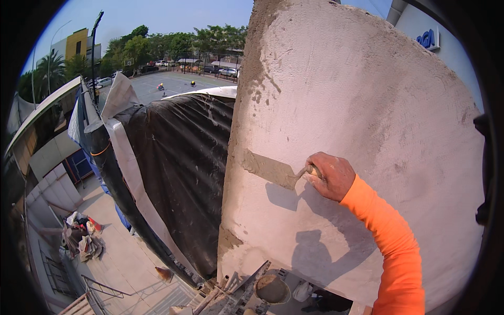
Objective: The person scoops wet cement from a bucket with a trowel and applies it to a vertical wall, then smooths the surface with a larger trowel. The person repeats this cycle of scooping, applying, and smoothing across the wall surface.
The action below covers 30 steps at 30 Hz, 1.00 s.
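Observation:
My right hand (329, 176), in an orange sleeve, grips the handle of a mortar-coated trowel (270, 169). The flat blade lies at or very close to the pale plastered wall (367, 94), near its left edge, and casts a shadow below it. Darker grey mortar (252, 47) runs along that edge, with a rougher patch lower down. Below, a round container of grey mortar (271, 289) stands among boards and planks. My left hand is out of the picture.
Black sheeting (178, 157) hangs beside the wall over a dark rail (121, 178). Far below lie paving (136, 262), a metal railing (100, 286) and piled sacks and debris (84, 239). Beyond are a sports court (147, 84), trees and parked cars.

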Available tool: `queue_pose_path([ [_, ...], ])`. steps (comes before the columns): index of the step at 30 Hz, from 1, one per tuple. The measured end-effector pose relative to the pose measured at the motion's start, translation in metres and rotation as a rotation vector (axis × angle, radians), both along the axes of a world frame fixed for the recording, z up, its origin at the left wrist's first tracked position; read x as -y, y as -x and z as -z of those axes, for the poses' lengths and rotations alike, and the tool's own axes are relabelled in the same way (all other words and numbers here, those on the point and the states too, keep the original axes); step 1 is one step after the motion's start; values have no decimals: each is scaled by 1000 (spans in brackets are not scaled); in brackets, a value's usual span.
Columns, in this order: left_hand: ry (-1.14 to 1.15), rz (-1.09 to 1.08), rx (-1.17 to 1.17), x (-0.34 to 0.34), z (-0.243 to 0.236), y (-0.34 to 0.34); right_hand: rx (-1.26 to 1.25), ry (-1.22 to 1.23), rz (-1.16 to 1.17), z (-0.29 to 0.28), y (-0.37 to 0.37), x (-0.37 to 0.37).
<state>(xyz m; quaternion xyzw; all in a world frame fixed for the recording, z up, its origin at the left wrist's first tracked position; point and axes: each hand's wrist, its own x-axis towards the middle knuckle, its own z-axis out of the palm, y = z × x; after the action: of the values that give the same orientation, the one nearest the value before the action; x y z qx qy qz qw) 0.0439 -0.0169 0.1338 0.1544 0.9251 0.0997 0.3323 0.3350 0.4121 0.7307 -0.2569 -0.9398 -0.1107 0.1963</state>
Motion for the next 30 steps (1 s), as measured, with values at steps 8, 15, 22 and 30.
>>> queue_pose_path([
  [8, -114, -70, 51, -19, -15, 7, -9, 4, -327, -124, 62, -7],
  [15, -160, -132, 99, -15, -12, 12, -392, 133, 85, -226, 101, -82],
  [22, -189, -164, 130, -16, -12, 16, -341, -202, 129, -246, 81, -110],
  [30, -227, -195, 148, -18, -13, 21, 60, -466, 335, -221, 130, -136],
])
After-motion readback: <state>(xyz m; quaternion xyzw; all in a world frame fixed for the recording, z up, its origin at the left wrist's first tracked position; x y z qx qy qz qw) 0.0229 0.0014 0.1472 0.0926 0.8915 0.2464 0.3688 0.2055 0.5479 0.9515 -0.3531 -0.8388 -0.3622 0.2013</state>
